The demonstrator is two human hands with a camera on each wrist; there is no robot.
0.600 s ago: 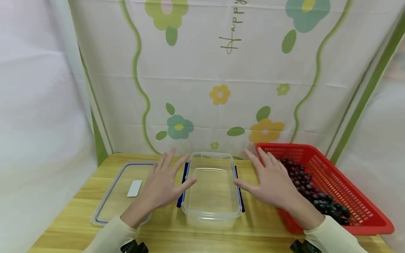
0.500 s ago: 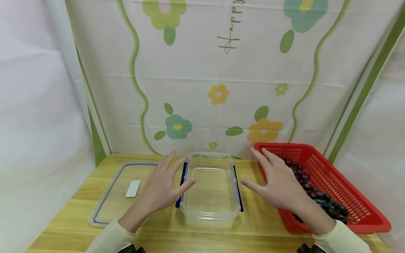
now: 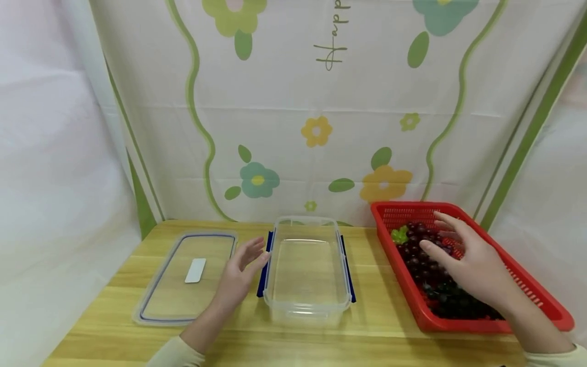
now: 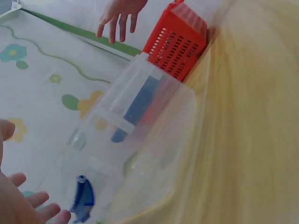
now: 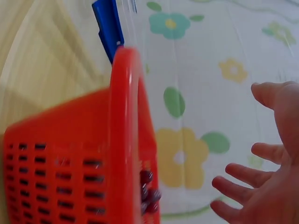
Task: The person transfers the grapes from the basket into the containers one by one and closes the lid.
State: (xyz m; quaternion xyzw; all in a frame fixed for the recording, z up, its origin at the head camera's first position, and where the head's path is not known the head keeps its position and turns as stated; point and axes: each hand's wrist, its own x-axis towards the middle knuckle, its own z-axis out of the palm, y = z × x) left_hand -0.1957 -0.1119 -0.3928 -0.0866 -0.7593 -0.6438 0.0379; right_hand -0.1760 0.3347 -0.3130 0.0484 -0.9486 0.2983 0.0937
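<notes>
Red basket (image 3: 458, 325) below, the right grip (image 3: 476, 266) gapes wide, and the left grip (image 3: 237, 276) parts loosely beside a container (image 3: 307, 309).

The wood-grain tabletop (image 3: 371, 290) carried a row.
A blue-edged lid (image 3: 180, 293) lay left, a clear container (image 3: 307, 275) stood in the middle, a red basket (image 3: 463, 325) right.

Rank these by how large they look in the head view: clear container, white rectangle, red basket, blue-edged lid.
1. Red basket
2. Clear container and blue-edged lid: too alike to rank; part of the lid is hidden.
3. White rectangle
</notes>
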